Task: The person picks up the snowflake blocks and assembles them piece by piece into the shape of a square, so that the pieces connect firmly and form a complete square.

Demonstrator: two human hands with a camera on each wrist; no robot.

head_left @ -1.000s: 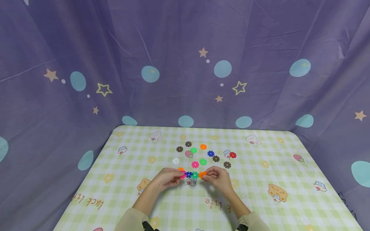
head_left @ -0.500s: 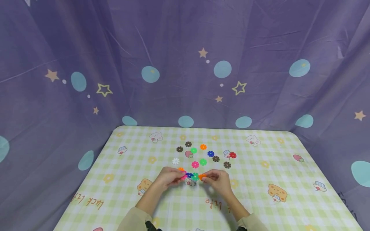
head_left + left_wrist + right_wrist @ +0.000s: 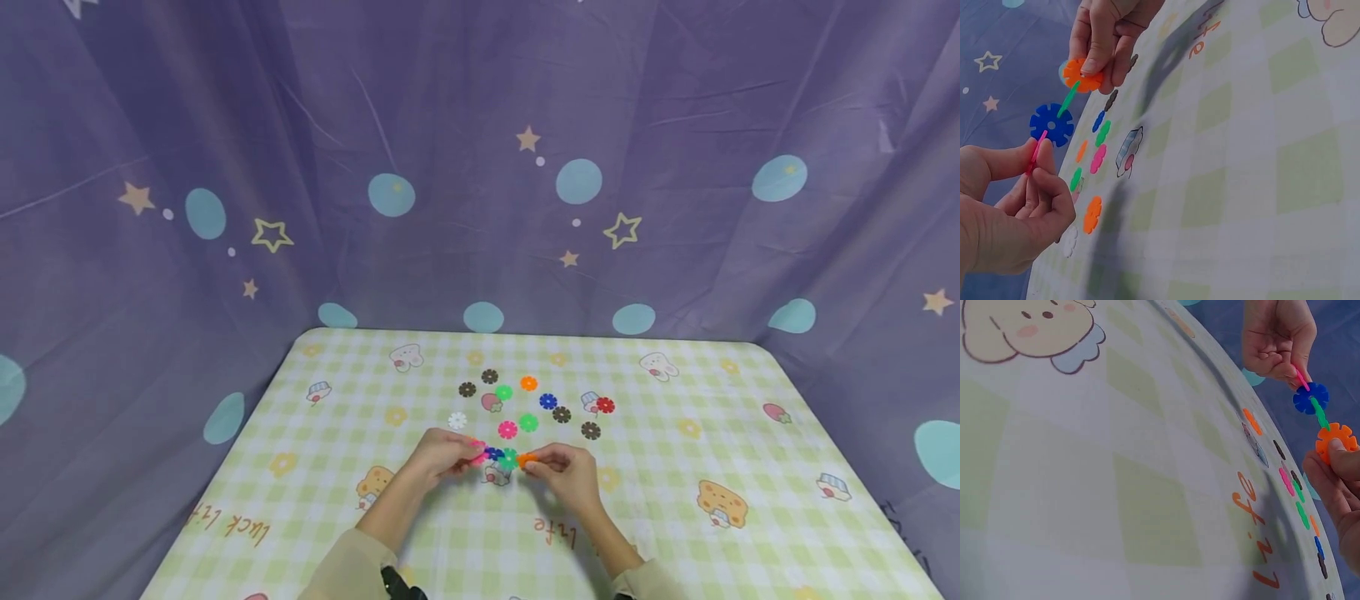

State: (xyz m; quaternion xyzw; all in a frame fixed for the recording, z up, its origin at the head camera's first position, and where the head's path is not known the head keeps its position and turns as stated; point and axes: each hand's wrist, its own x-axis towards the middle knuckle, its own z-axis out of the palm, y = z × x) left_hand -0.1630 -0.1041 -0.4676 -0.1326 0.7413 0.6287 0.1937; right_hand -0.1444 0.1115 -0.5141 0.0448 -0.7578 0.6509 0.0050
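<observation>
A short chain of slotted plastic flower discs is held above the table between the two hands. At one end, my left hand (image 3: 438,457) pinches the pink disc (image 3: 1036,155) between thumb and fingers. Joined to it is a blue disc (image 3: 1045,117), followed by a green disc (image 3: 509,458) set at an angle to the blue one. The orange disc (image 3: 1333,432) forms the other end, slotted to the green one. My right hand (image 3: 567,473) pinches that orange disc with thumb and forefinger. Part of the pink disc is covered by the left fingertips.
Beyond the hands lie loose discs, among them a white one (image 3: 457,421), a pink one (image 3: 507,430), a red one (image 3: 605,405) and several brown ones (image 3: 591,431). A loose orange disc (image 3: 1092,215) lies beneath the left hand. A checked cloth (image 3: 450,542) covers the table.
The right hand has moved slightly down and toward me, and its orange disc now looks more tilted. My left hand has shifted a little, hiding most of the loose orange disc in the head view.
</observation>
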